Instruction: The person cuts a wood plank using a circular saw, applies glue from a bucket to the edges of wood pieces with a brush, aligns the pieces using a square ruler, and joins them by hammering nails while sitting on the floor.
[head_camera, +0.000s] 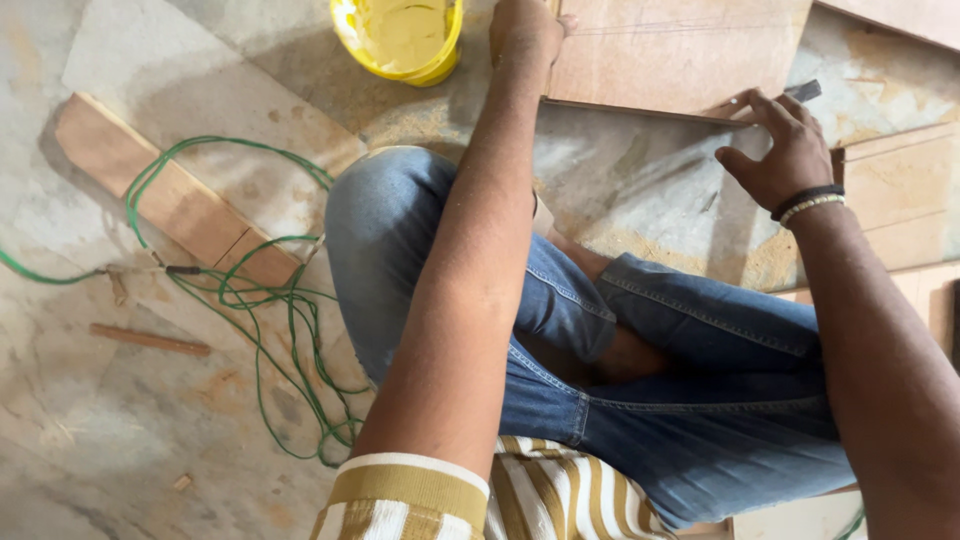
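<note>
I am squatting on the floor in blue jeans (640, 350). My left hand (522, 28) reaches forward and presses on the near left corner of a brown plywood sheet (680, 50). My right hand (780, 145) is at the sheet's near edge, fingers pinched on a thin dark tool (800, 92), seemingly a pencil or blade, laid against that edge. A black and a beaded band circle my right wrist.
A yellow plastic bucket (398, 38) stands just left of my left hand. A wooden plank (170, 190) lies at left, with tangled green wire (270, 300) over it. More wood boards (900, 195) lie at right. Small wood scraps (150, 340) dot the dusty floor.
</note>
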